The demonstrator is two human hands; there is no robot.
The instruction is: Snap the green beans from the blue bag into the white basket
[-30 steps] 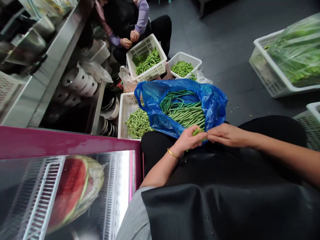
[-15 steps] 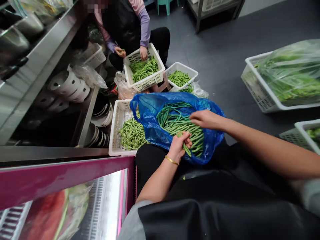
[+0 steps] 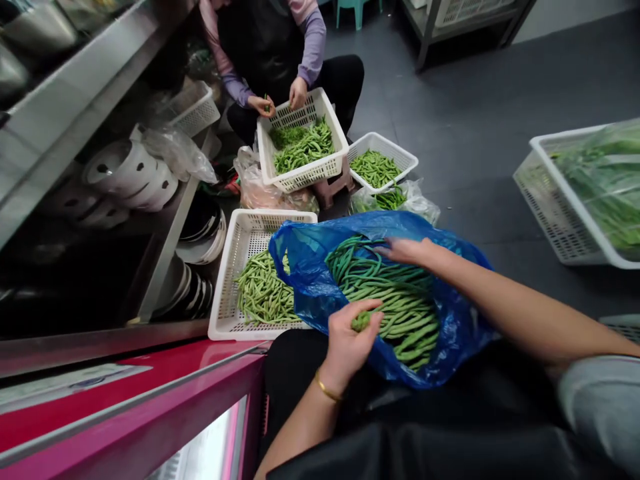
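Note:
A blue plastic bag (image 3: 320, 297) lies open on my lap, filled with long green beans (image 3: 400, 300). My left hand (image 3: 353, 333), with a gold bangle at the wrist, is closed around a small bunch of green bean pieces (image 3: 361, 321) over the bag's near left side. Inside the bag, at the far edge of the beans, is my right hand (image 3: 407, 252); its fingertips are smeared by motion, and whether they grip a bean is unclear. Just left of the bag stands a white basket (image 3: 227, 293) with short bean pieces (image 3: 263, 290), partly covered by the bag.
Across from me, a person (image 3: 263, 47) holds both hands at a white basket (image 3: 300, 175) of bean pieces. A smaller basket (image 3: 400, 155) is beside it. Metal shelving (image 3: 75, 120) and a pink-edged case (image 3: 200, 413) border the left. Another basket (image 3: 560, 220) of bagged greens stands right.
My left hand has turned, its bunch now seen end-on. My right hand has shifted toward the far side of the beans. The camera view has also shifted.

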